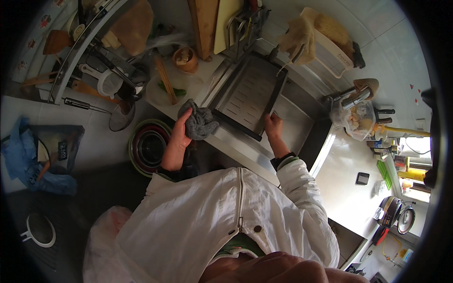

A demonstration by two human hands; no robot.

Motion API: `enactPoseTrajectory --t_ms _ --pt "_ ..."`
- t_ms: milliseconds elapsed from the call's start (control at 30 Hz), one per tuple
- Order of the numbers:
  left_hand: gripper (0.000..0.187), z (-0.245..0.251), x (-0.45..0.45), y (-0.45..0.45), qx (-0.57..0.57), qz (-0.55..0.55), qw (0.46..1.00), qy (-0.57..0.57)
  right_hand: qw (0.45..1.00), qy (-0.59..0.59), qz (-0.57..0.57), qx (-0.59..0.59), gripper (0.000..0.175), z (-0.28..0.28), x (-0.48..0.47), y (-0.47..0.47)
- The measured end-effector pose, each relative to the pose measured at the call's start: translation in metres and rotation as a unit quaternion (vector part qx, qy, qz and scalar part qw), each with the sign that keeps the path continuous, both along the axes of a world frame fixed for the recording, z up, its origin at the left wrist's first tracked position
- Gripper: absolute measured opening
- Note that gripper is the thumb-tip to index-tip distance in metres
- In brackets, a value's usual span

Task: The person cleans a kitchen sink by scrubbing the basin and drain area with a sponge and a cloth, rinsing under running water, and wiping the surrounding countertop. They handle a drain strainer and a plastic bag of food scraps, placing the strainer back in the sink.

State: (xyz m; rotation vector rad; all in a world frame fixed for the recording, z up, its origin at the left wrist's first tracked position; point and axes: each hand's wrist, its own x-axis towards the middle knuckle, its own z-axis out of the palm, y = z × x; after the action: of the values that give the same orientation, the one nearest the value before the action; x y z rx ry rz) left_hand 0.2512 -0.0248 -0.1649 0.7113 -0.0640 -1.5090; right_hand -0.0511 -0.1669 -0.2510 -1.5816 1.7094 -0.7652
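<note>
My left hand (182, 131) is wrapped around a crumpled grey cloth (200, 120), left of the sink's front edge. A rectangular metal drain tray (244, 95) with slots and dark edges lies over the left part of the stainless steel sink (295, 106). At the tray's near right corner, my right hand (274, 125) grips its side edge, the fingertips partly hidden. The cloth is close to the tray's near left corner; I cannot tell whether they touch.
Left of the sink are a clear bowl (155, 92) with chopsticks and nested bowls (150, 146). A faucet (354, 99) and a bag of food scraps (357, 120) stand right. Above the sink hang a rack (327, 53) and cloth (297, 39). A phone-like object (362, 178) lies on the counter.
</note>
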Motion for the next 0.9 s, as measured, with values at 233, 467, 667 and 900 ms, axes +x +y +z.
enactPoseTrajectory --t_ms 233,467,667,900 --pt "0.029 0.001 0.003 -0.004 0.048 -0.014 0.998 -0.025 0.999 0.031 0.0 0.02 0.037 -0.01 0.028 0.003" --pt "0.034 0.013 -0.007 -0.005 0.024 -0.106 0.994 -0.018 0.999 0.023 0.029 -0.019 0.04 -0.035 0.042 0.0" --pt "0.034 0.014 -0.016 -0.005 0.017 -0.148 0.988 -0.026 0.993 -0.035 0.077 0.081 0.044 -0.046 0.034 -0.009" --pt "0.03 0.014 -0.05 -0.021 0.045 -0.204 0.978 -0.02 0.976 -0.152 0.094 0.122 0.047 -0.013 0.017 0.007"
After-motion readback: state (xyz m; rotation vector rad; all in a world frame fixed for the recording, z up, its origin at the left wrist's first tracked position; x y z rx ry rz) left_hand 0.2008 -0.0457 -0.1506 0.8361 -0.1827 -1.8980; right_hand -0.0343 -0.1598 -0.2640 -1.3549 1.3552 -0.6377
